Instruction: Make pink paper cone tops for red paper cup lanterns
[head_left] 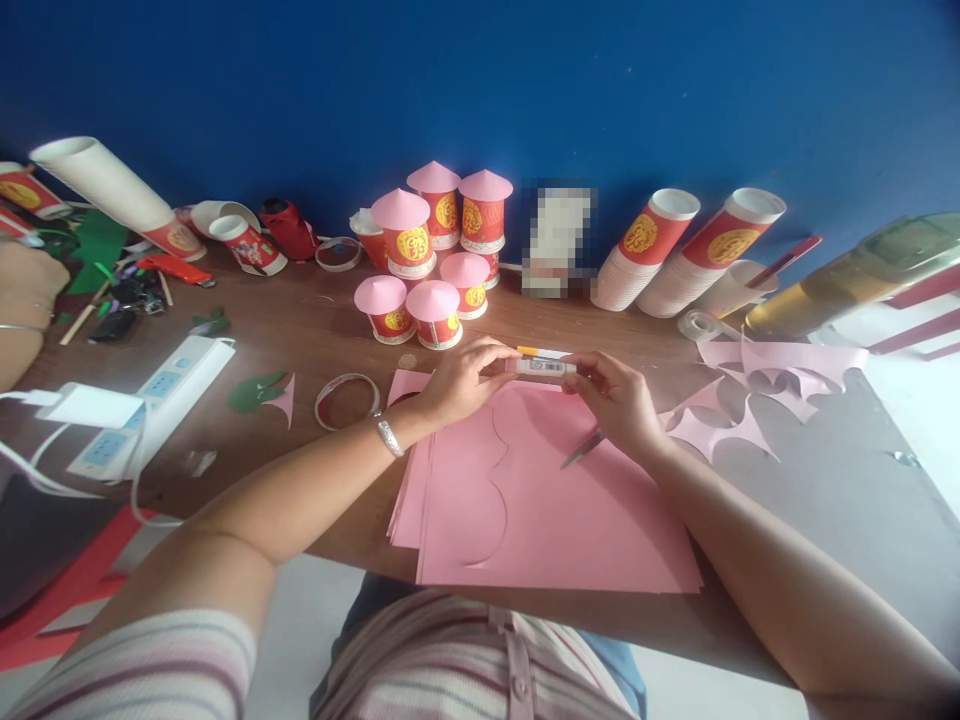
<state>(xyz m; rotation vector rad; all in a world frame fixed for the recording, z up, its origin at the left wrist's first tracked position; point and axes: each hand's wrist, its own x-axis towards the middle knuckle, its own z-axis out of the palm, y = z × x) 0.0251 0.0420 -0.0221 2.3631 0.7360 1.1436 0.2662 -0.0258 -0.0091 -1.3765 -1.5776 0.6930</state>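
Above the top edge of the pink paper sheets (570, 520), a small white glue-stick-like tube (541, 367) with a printed label lies level between both hands. My left hand (474, 380) pinches its left end between thumb and fingers. At the other end, my right hand (619, 400) grips it with fingertips and thumb. Just behind the tube is a thin yellow and white stick (531, 351). A pointed grey blade (582, 450), perhaps of scissors, shows on the paper beside my right hand; its other end is hidden. Curved lines mark the paper's left side.
Red cups with pink cone tops (433, 310) stand behind the paper. Stacked cups (634, 255) lean near the blue wall. Pink offcuts (724, 425) and a tape roll (699, 325) lie right; a power strip (154, 405) and paper ring (347, 402) lie left.
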